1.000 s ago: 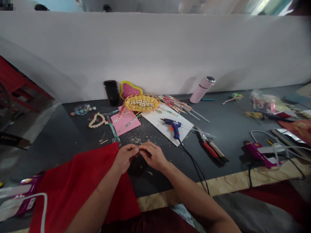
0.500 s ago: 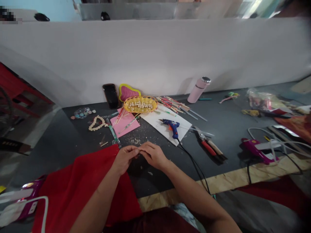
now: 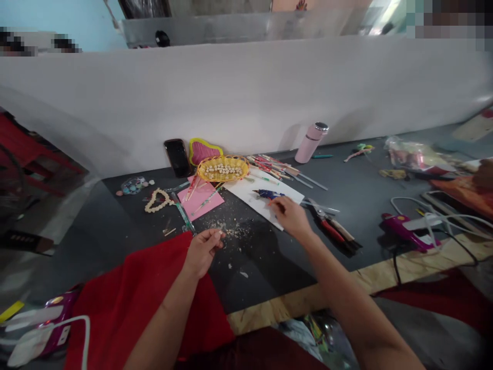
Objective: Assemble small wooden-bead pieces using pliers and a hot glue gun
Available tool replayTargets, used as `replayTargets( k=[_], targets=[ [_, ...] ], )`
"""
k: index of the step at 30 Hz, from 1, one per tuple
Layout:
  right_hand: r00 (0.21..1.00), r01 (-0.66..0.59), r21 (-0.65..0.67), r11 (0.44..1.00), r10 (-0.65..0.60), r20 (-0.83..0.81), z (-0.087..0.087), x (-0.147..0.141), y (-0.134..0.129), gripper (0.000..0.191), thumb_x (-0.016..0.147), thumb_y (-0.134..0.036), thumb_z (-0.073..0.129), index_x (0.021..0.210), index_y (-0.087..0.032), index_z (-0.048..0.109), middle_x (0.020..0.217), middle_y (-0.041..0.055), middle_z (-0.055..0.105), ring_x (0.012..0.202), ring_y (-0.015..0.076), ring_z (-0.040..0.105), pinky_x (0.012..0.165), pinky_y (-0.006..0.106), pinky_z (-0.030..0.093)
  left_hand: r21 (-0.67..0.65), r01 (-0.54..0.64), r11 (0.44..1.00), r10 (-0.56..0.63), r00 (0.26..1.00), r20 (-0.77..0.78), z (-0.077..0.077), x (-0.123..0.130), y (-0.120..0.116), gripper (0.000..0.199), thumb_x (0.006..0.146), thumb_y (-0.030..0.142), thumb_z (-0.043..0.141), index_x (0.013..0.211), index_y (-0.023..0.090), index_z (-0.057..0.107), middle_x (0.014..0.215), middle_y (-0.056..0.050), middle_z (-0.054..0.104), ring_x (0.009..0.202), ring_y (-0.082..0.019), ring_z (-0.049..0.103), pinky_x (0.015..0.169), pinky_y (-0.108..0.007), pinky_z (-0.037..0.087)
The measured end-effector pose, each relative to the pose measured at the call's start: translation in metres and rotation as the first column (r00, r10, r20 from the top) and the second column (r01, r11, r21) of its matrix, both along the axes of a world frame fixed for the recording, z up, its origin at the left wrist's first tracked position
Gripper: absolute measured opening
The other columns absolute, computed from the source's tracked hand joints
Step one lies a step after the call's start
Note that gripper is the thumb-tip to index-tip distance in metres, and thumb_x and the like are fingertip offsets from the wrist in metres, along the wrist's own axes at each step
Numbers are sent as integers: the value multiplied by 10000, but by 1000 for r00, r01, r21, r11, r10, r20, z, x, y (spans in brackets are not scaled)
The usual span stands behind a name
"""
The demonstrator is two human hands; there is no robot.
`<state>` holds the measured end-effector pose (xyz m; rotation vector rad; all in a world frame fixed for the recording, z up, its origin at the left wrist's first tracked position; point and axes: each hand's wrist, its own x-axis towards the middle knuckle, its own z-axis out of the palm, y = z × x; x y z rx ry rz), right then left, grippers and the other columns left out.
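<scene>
My left hand (image 3: pixel 205 252) is above the dark table beside the red cloth, thumb and fingertips pinched on a small pale piece (image 3: pixel 221 234) whose kind is too small to make out. Over on the white paper (image 3: pixel 250 198), my right hand (image 3: pixel 289 213) has its fingers curled around the handle of a blue glue gun (image 3: pixel 265 193); the hand hides most of that handle. The nozzle points left. Behind my hands, a yellow basket (image 3: pixel 200 172) holds several small pale bead-like pieces. A heart-shaped string of pale beads (image 3: pixel 157 201) lies to the left.
Red-handled pliers (image 3: pixel 333 228) lie right of the paper. A pink bottle (image 3: pixel 311 143), patterned sticks (image 3: pixel 275 167) and a phone (image 3: pixel 177 156) are near the white partition (image 3: pixel 239 97). Red cloth (image 3: pixel 154 277) covers the front left. Pink paper (image 3: pixel 206 203) and crumbs lie mid-table.
My hands were together over the table. The right hand has parted from the left and moved right and away from me onto the glue gun; the left stays nearly in place.
</scene>
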<state>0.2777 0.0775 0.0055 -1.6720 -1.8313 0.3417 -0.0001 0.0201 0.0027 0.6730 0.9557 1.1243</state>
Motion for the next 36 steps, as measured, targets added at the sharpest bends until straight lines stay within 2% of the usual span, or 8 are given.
replayTargets(
  k=[5, 14, 21, 24, 27, 30, 32, 36],
  targets=[
    [953, 215, -242, 946, -149, 264, 1, 22, 12, 351, 805, -513, 491, 835, -181, 599, 756, 61, 652, 716, 195, 589, 601, 268, 377, 38, -3, 999, 2, 999, 40, -1, -1, -1, 142, 681, 267, 715, 738, 142, 679, 756, -12, 640, 569, -54, 499, 585, -207, 407],
    [922, 305, -437, 846, -147, 359, 6, 13, 23, 502, 757, -621, 442, 751, -172, 667, 782, 115, 676, 768, 238, 619, 581, 267, 369, 42, -68, 997, 64, 995, 82, 9, 2, 1, 137, 674, 257, 712, 706, 130, 669, 680, -11, 616, 540, -47, 461, 573, -206, 405],
    [920, 370, -374, 851, -280, 274, 5, 14, 22, 397, 757, -508, 475, 730, -157, 660, 773, 115, 667, 766, 228, 605, 587, 265, 371, 50, -64, 997, 59, 994, 93, 7, 0, 1, 120, 671, 234, 716, 725, 131, 684, 725, -29, 643, 557, -53, 482, 585, -211, 416],
    [946, 272, -348, 897, -316, -76, 10, 11, 13, 353, 767, -476, 483, 709, -154, 614, 700, 72, 640, 638, 164, 569, 531, 238, 371, 51, -79, 996, 74, 993, 93, 4, -2, 1, 118, 674, 224, 716, 740, 131, 686, 753, -34, 649, 561, -55, 488, 585, -212, 422],
    [611, 24, -307, 951, -257, -749, 15, 1, 2, 260, 735, -425, 558, 767, -167, 561, 673, 27, 605, 531, 109, 513, 471, 215, 388, 42, -70, 997, 66, 993, 102, 3, -2, 0, 121, 678, 217, 716, 756, 135, 675, 767, -33, 649, 565, -56, 489, 584, -211, 424],
    [193, -291, -265, 919, -215, -957, 15, -11, -6, 225, 705, -376, 618, 770, -177, 535, 599, -16, 541, 475, 80, 468, 437, 194, 399, 46, -45, 998, 39, 992, 121, 2, -1, 1, 122, 698, 231, 704, 771, 147, 656, 744, -23, 639, 570, -58, 490, 585, -208, 424],
    [97, -383, -247, 890, -227, -969, 14, -20, -11, 207, 693, -332, 640, 789, -176, 544, 604, -15, 544, 491, 84, 483, 444, 195, 413, 53, -35, 998, 28, 991, 131, 1, 0, 1, 126, 711, 242, 695, 783, 154, 643, 724, -11, 623, 573, -57, 489, 584, -201, 422],
    [139, -419, -209, 884, -164, -977, 10, -34, -20, 276, 675, -267, 657, 923, -176, 578, 749, 27, 626, 582, 123, 539, 493, 235, 432, 53, -17, 998, 13, 996, 84, -3, -2, 3, 146, 710, 250, 697, 788, 144, 633, 721, -14, 617, 574, -58, 501, 581, -198, 421]
  ],
)
